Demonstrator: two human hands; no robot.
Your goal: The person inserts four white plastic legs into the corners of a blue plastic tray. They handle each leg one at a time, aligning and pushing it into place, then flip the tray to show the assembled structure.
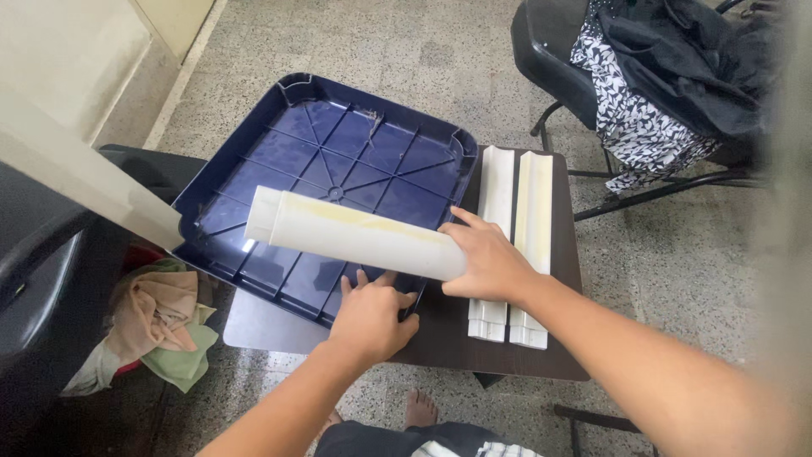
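A long white plastic tube (355, 234) is gripped at its near end by the right hand (489, 258), fingers curled round it, above an upturned dark blue ribbed plastic tray (254, 140). The left hand (372, 315) is pressed flat, fingers spread, on the tray's near edge. 2 white plastic channel pieces (516, 245) lie side by side on the dark brown table (440, 338), just beside the tray.

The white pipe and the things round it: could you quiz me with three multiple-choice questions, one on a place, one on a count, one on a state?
1. Where does the white pipe lie?
A. across the dark blue tray
B. on the floor
C. on the chair

2. How many white channel strips lie on the brown table?
A. one
B. two
C. four

3. What is the right hand doing?
A. hanging free
B. holding the pipe's end
C. pressing the cloths

Answers:
A, the pipe spans the tray.
B, two strips lie side by side.
B, its fingers wrap the pipe's end, while the left hand rests on the tray's edge.
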